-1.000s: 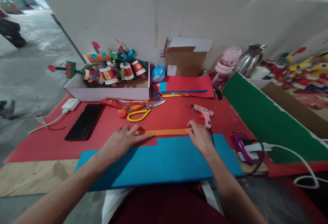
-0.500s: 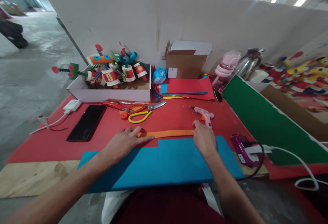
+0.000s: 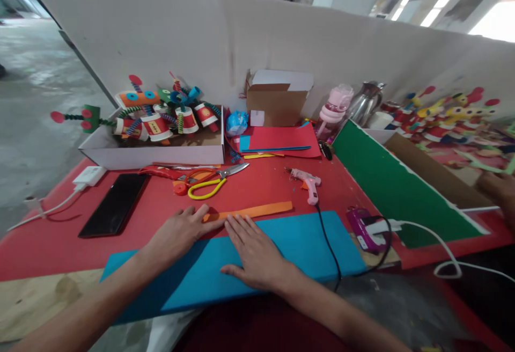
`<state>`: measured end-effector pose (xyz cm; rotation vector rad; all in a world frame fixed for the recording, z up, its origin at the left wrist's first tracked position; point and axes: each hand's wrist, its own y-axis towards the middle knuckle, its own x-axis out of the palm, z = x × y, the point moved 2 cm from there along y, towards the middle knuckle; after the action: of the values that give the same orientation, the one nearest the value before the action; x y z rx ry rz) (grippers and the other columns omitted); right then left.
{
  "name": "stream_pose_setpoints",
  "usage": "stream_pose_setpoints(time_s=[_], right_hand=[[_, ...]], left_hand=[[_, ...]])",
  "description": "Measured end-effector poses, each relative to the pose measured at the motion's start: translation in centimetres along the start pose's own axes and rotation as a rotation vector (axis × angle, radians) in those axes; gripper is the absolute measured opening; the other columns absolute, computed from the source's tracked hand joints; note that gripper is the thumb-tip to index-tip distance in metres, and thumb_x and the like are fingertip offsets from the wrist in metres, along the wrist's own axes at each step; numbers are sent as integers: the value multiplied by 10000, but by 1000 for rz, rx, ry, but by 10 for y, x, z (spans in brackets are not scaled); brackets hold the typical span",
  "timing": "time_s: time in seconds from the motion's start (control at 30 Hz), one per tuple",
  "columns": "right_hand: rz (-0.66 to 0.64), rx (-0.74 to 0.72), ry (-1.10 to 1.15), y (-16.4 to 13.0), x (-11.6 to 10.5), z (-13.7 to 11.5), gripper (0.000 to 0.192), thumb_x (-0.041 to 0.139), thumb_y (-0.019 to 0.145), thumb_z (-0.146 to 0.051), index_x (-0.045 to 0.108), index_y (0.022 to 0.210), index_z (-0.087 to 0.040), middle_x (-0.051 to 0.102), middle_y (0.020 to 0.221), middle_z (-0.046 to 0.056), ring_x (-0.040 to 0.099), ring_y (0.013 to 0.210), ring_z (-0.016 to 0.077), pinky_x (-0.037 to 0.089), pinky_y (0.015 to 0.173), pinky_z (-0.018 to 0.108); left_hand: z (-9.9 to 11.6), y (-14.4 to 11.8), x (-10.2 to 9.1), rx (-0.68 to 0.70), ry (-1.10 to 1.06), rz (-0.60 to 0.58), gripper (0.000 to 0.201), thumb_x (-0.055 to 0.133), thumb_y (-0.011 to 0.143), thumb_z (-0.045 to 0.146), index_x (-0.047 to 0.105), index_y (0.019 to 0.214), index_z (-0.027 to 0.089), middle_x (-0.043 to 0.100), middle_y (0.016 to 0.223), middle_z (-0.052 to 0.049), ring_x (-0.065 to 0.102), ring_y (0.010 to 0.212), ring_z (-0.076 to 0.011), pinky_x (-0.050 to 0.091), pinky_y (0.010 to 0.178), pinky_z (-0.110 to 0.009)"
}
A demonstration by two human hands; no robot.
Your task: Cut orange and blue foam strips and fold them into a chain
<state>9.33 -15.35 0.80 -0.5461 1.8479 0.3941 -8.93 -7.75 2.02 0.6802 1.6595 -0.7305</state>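
An orange paper strip [image 3: 269, 210] lies lengthwise along the far edge of a blue board [image 3: 309, 234]. My left hand [image 3: 177, 234] rests on the strip's left end, its fingers stretched out and pressing down. My right hand [image 3: 255, 255] lies flat over the blue board with fingers extended. Its fingertips touch the near edge of the strip, close beside my left fingertips. Beyond the strip are scissors [image 3: 207, 187] with one yellow and one red handle, and a pink glue gun [image 3: 308, 183] on its side.
A black phone [image 3: 115, 204] and white charger [image 3: 89, 176] lie at left. Behind stands a white box [image 3: 153, 157] of paper-cup figures. A green-sided box [image 3: 386, 191] and purple power socket [image 3: 366, 228] are at right. Another person's hand [image 3: 497, 185] shows at the far right.
My right hand has left the strip's right end and moved left, now flat beside my left hand. My left hand still holds down the left end. The view has shifted to the right.
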Motion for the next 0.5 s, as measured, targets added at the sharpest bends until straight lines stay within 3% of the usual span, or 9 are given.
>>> stream_pose_setpoints(time_s=[0.27, 0.5], right_hand=[[-71, 54, 4, -13, -12, 18, 763, 293, 908, -600, 203, 1470, -92, 218, 1536, 125, 130, 1435, 249, 93, 1185, 437], [-78, 130, -27, -31, -24, 44, 737, 277, 908, -612, 189, 1479, -154, 202, 1547, 75, 126, 1437, 238, 125, 1179, 441]], left_hand=[[1, -1, -2, 17, 19, 8, 744, 345, 842, 29, 223, 1419, 482, 533, 1142, -67, 553, 824, -202, 459, 726, -337], [0, -1, -1, 15, 55, -12, 763, 359, 832, 18, 215, 1422, 481, 531, 1151, -72, 564, 810, -189, 471, 712, -324]])
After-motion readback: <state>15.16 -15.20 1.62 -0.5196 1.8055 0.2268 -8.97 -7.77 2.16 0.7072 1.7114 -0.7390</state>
